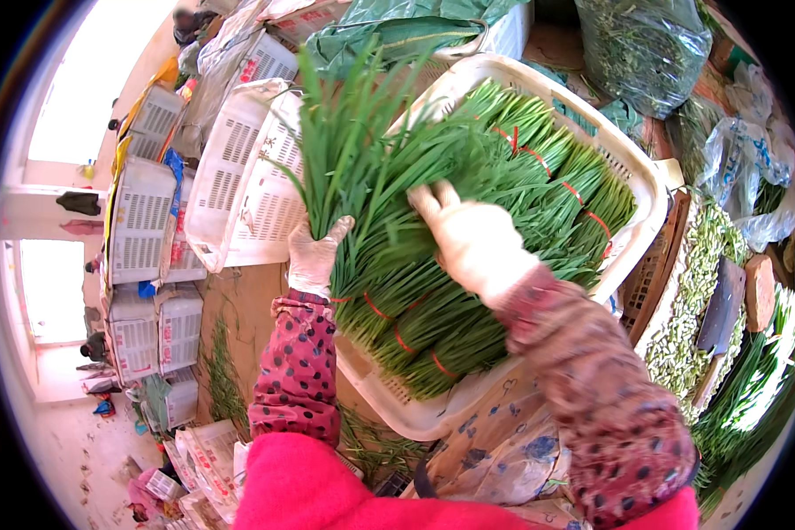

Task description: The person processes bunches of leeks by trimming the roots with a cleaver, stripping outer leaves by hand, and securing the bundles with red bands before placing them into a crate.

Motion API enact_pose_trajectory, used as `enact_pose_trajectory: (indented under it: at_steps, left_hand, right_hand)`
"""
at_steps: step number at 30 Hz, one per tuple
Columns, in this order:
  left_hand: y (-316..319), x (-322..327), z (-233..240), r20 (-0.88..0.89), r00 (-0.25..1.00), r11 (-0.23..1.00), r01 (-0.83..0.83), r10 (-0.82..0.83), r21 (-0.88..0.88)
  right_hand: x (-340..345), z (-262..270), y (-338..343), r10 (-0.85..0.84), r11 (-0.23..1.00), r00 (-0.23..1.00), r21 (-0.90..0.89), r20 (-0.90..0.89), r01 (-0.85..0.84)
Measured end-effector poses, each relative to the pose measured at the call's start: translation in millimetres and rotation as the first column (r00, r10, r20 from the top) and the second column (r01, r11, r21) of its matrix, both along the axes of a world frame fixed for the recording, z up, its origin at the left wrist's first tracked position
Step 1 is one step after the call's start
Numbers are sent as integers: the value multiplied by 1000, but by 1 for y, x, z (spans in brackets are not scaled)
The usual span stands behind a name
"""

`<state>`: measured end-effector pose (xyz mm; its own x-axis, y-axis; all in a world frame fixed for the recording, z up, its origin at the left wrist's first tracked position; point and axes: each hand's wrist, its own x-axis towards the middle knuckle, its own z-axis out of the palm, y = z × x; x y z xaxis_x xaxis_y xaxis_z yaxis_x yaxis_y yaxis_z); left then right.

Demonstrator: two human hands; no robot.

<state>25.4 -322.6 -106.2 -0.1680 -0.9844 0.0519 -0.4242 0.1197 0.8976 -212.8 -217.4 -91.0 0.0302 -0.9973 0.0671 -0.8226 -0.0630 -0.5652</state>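
A white plastic crate (642,173) in front of me holds several bundles of long green leafy stalks (437,331), tied with red bands. My left hand (316,252), in a pale glove, is at the crate's left side with its thumb and fingers around a bunch of green leaves (344,146) that stand up and fan out. My right hand (470,232), also gloved and blurred, is over the leaves in the middle of the crate; its fingers are bent, and whether it grips any leaves cannot be told.
Empty-looking white crates (258,185) lie at the left, beside stacked crates (142,218). Cut stalk ends (686,291), a cleaver-like blade (722,305) and a wooden block (759,293) are at the right. A filled clear bag (642,53) stands at the upper right.
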Motion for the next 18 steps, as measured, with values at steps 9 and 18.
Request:
enact_pose_trajectory:
  at_steps: [9,18]
  left_hand:
    - [-25,-5,-1,23,994,993,-105,106,-61]
    - [-18,-63,-30,803,596,992,117,-33,-45]
  right_hand:
    - [-1,-44,4,-58,997,996,41,-74,61]
    - [-44,-29,-5,-366,875,930,-354,-34,331]
